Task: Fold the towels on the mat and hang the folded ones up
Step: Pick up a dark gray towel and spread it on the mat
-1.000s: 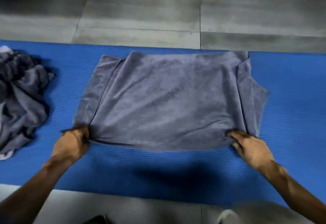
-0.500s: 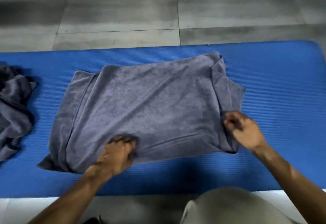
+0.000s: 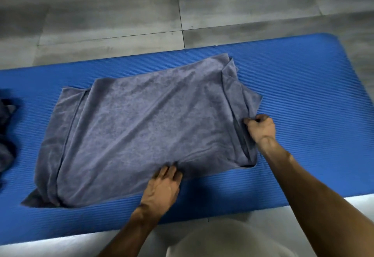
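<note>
A grey towel lies folded once and spread flat across the blue mat. Its left and right ends show uneven layers. My left hand presses with straight fingers on the towel's near edge, about the middle. My right hand pinches the loose flap at the towel's right end, fingers curled round the cloth. A bit of the towel's near-left corner sticks out as a point on the mat.
A heap of dark grey towels lies at the mat's left edge, mostly out of frame. Grey floor tiles run beyond the mat. My knee in pale cloth shows at the bottom.
Both hands left the towel's near corners. The left hand went to the middle of the near edge; the right hand moved up the right end and took hold of the flap. The view shifted right.
</note>
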